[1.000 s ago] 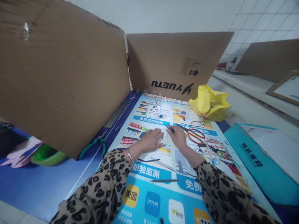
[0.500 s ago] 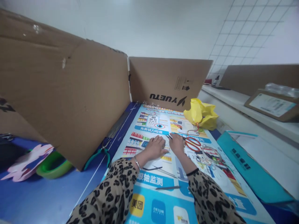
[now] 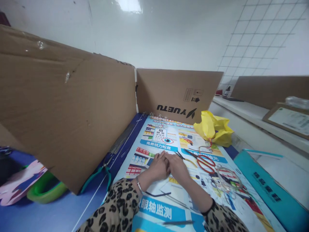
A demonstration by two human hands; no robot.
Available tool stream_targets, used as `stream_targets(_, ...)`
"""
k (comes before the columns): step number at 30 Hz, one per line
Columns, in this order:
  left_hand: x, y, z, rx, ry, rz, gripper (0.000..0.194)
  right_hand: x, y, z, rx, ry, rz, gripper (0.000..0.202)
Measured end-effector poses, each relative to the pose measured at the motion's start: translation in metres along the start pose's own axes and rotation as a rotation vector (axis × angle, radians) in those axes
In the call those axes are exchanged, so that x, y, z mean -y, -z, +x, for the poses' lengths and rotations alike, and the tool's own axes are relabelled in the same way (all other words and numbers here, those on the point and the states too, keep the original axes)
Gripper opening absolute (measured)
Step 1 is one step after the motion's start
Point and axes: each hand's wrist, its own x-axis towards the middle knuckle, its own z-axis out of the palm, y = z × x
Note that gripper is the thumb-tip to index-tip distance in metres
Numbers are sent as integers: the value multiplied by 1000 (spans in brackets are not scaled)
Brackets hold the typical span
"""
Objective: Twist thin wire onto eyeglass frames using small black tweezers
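My left hand point(image 3: 158, 166) and my right hand point(image 3: 178, 167) meet over a printed poster point(image 3: 154, 183). The fingers of both are bent and pressed together, and whatever they may pinch is hidden. Just right of my right hand lie small pliers with yellow handles point(image 3: 190, 161). Beside them rest orange-handled scissors point(image 3: 205, 163), blades pointing up and left. Below my left wrist are a thin dark strip point(image 3: 158, 195) and pale thin strips point(image 3: 175, 200). Nearer to me lies a grey stick point(image 3: 178, 222).
Cardboard panels point(image 3: 178, 87) stand at the left and back. Teal pliers point(image 3: 96, 178) and green tape point(image 3: 45, 190) lie left. Crumpled yellow paper point(image 3: 213, 129), a wire coil point(image 3: 229, 177) and a teal box point(image 3: 267, 190) are on the right.
My right hand has moved left against my left hand, whose flat fingers have curled. The yellow-handled pliers, earlier under my right hand, now lie uncovered. The view has tilted up slightly.
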Motion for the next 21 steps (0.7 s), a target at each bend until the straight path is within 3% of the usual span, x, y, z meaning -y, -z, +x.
stream_targets(13,6,3,4,18,-14,48,55,-17,-4,6,93,-92,83,55)
stream_targets(17,5,9,5,28,5,25,53,-19,-4,8,49,-74,117,49)
stream_targets(21,6,15,7,7,-17,-76,52,-22,-4,7,-79,-108,174,38)
